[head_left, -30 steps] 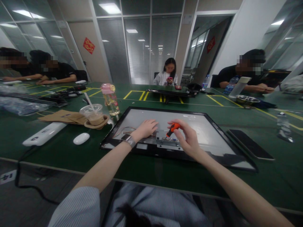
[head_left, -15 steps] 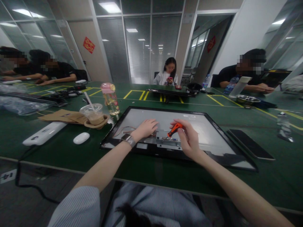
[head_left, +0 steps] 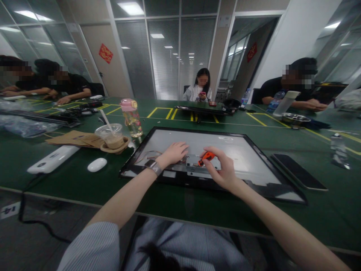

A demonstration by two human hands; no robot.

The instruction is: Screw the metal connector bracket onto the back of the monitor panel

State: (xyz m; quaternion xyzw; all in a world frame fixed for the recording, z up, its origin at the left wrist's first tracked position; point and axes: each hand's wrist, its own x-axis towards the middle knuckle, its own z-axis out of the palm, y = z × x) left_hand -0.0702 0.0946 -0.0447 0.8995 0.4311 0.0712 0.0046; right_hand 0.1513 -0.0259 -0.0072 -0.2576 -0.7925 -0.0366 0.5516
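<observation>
A flat display panel (head_left: pixel 245 160) with a black frame lies on the table in front of me. Near its front edge sits a silver metal bracket (head_left: pixel 193 170) with small ports. My right hand (head_left: pixel 225 169) grips an orange-and-black screwdriver (head_left: pixel 208 156) over the bracket, the handle between thumb and fingers; its tip is hard to make out. Stretched out at the bracket's left end, my left hand (head_left: pixel 175 153) rests with fingers extended on or just above the panel. Thin cables (head_left: pixel 149 155) run along the panel left of that hand.
On the left are an iced drink cup (head_left: pixel 113 137), a pink-lidded bottle (head_left: pixel 131 118), a white oval case (head_left: pixel 97 165) and a white power strip (head_left: pixel 53 160). A black phone-like slab (head_left: pixel 299 172) lies right of the panel. Several people sit around the table (head_left: pixel 93 188).
My right hand has shifted slightly left and its fingers have turned about the screwdriver, whose handle is tilted differently. My left hand stays put. A person's hand at far left has moved.
</observation>
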